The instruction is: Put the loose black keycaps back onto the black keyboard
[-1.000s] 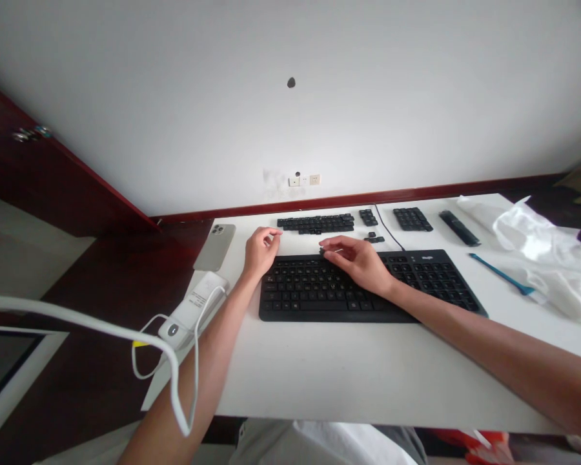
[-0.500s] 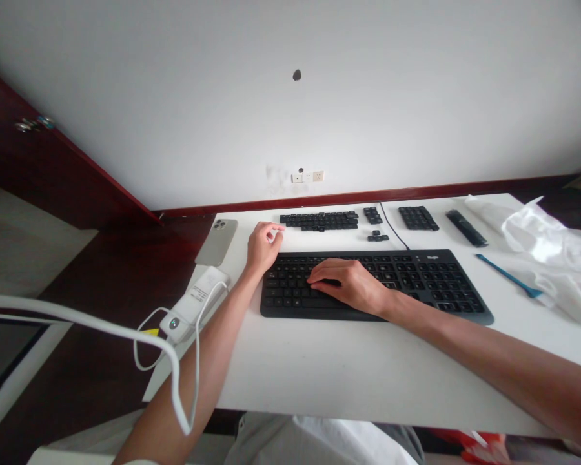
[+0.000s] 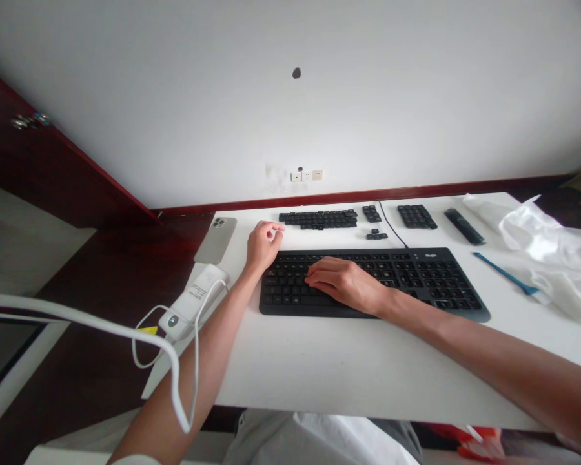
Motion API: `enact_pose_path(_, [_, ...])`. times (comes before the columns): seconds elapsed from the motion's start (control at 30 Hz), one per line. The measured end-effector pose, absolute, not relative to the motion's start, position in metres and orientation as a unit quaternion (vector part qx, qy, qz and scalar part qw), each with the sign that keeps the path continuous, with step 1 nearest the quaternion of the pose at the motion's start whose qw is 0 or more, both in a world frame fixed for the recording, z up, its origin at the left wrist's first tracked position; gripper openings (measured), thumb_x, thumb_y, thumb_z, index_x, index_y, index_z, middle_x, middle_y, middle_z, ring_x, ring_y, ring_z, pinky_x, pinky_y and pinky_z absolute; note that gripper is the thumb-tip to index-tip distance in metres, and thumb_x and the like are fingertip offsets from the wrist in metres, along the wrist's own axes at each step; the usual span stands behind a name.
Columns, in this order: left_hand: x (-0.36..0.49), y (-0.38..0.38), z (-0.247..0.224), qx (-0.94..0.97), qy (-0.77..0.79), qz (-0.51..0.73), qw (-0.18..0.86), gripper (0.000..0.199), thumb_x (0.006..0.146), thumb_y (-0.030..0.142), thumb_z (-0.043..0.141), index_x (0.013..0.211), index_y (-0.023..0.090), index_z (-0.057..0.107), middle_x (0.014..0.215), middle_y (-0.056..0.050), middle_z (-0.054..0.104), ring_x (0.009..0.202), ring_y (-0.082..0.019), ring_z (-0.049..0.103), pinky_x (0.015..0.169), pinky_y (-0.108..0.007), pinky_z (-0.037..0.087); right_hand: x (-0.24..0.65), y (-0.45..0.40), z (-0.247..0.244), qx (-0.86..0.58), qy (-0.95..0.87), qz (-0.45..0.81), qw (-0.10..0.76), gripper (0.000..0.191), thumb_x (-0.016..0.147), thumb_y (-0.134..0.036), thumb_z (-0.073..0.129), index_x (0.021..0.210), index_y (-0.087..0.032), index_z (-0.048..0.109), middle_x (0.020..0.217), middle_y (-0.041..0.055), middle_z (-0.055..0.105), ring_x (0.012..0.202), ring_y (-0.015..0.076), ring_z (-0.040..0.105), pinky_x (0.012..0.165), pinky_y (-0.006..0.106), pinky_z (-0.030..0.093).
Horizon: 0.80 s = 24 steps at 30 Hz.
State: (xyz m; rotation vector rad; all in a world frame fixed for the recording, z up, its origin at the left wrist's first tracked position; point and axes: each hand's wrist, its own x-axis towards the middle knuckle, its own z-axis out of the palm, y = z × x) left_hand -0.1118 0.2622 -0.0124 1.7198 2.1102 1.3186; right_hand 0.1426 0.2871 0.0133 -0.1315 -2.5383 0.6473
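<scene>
A black keyboard (image 3: 368, 311) lies on the white table (image 3: 319, 368); its left part has keycaps, while many key positions further right look bare. My right hand (image 3: 341, 279) is over the keyboard's left half, fingers pressed together at the keys; whatever they may pinch is hidden. Beside the keyboard's upper left corner is my left hand (image 3: 265, 244), its fingers curled with thumb near the forefinger, and nothing can be made out between them. Behind the keyboard sit loose black keycaps in groups: a long block (image 3: 319, 219), small clusters (image 3: 372, 214) and a number-pad block (image 3: 417, 216).
A phone (image 3: 215, 240) and a white power strip (image 3: 201, 294) with cables are at the left. On the right lie a black cylindrical item (image 3: 465, 227), a blue brush (image 3: 506, 273) and crumpled white plastic (image 3: 547, 242). A white cable (image 3: 101, 324) crosses the left foreground.
My right hand has shifted very slightly left over the keys, fingertips closer together. My left hand looks the same. The whole view has moved a little.
</scene>
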Motion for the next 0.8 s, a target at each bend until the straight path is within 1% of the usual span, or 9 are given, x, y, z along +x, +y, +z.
enact_pose_path(0.17, [-0.111,0.262,-0.011,0.564,0.703,0.429,0.06,0.015,0.087,0.014,0.061,0.089,0.023,0.074,0.098,-0.002,0.072,0.072,-0.014,0.057,0.075,-0.029,0.048,0.144,0.283,0.021,-0.046,-0.947,0.215,0.234,0.022,0.104,-0.019,0.054,0.106,-0.017,0.076,0.104,0.0114,0.075,0.096,0.0239,0.073,0.082,0.038,0.061])
enact_pose_path(0.37, [-0.11,0.262,-0.01,0.558,0.706,0.432,0.064,0.015,0.087,0.015,0.061,0.087,0.023,0.073,0.098,-0.002,0.073,0.072,-0.015,0.057,0.075,-0.029,0.049,0.143,0.281,0.022,-0.059,-0.947,0.219,0.226,0.021,0.103,-0.017,0.054,0.103,-0.019,0.075,0.101,0.0097,0.074,0.092,0.0217,0.072,0.079,0.035,0.06])
enact_pose_path(0.6, [-0.109,0.262,-0.009,0.557,0.706,0.432,0.067,0.015,0.088,0.015,0.061,0.087,0.023,0.073,0.096,-0.002,0.073,0.072,-0.015,0.057,0.076,-0.029,0.048,0.143,0.29,0.014,-0.045,-0.926,0.281,0.25,0.018,0.102,-0.02,0.058,0.105,-0.019,0.075,0.106,0.0097,0.076,0.099,0.0216,0.073,0.087,0.035,0.061])
enact_pose_path(0.8, [-0.109,0.262,-0.009,0.561,0.707,0.427,0.066,0.014,0.087,0.014,0.062,0.087,0.023,0.073,0.095,-0.001,0.074,0.072,-0.015,0.057,0.075,-0.029,0.047,0.145,0.292,0.006,-0.059,-0.916,0.296,0.265,0.017,0.101,-0.023,0.06,0.108,-0.022,0.076,0.108,0.0079,0.077,0.101,0.0207,0.073,0.09,0.035,0.061])
